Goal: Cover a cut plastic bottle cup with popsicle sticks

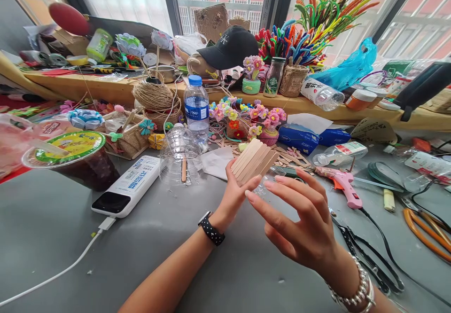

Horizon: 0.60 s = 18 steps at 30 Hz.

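Note:
My left hand (pixel 234 193) grips a fanned bundle of flat wooden craft sticks (pixel 254 159), raised above the grey table (pixel 52 223). A black dotted band circles that wrist. My right hand (pixel 299 221) hovers just right of the bundle, fingers stretched out and apart, fingertips close to the sticks but holding nothing. A beaded bracelet is on that wrist. A cut clear bottle base (pixel 179 155) with one stick leaning inside stands left of my left hand.
A pink glue gun (pixel 342 183) lies to the right with black cords and orange-handled scissors (pixel 428 230). A white power bank (pixel 128 186), a lidded drink cup (pixel 73 155) and a water bottle (pixel 196 108) stand left. Craft flowers, twine and pipe cleaners crowd the back.

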### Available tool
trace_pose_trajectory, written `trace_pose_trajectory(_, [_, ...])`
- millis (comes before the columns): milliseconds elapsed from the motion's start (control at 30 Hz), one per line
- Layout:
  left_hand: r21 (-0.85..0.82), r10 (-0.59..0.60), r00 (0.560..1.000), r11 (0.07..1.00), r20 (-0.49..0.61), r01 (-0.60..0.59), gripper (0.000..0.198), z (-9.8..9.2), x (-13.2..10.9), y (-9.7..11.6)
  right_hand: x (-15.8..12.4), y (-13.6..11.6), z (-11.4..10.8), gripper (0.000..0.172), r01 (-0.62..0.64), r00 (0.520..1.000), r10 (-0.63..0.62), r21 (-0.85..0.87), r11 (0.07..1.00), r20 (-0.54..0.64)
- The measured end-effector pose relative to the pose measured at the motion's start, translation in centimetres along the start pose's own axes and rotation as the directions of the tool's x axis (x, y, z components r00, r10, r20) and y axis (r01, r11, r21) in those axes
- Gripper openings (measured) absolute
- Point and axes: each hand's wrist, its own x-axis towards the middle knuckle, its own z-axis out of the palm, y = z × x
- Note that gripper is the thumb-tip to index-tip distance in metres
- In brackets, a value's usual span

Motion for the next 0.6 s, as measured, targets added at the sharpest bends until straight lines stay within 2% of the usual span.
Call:
trace_pose_trajectory(100, [0.046, 0.118, 0.993, 0.992, -0.001, -0.118, 0.074, 0.0, -0.2, -0.1, 0.1, 0.1, -0.1, 0.031, 0.020, 1.000, -0.020, -0.012, 1.000, 0.006])
trace_pose_trajectory(600, [0.076, 0.110, 0.993, 0.991, 0.031, -0.112, 0.064, 0.3, -0.9, 1.4, 0.0, 0.4, 0.2, 0.028, 0.032, 0.999, -0.031, 0.014, 0.999, -0.033])
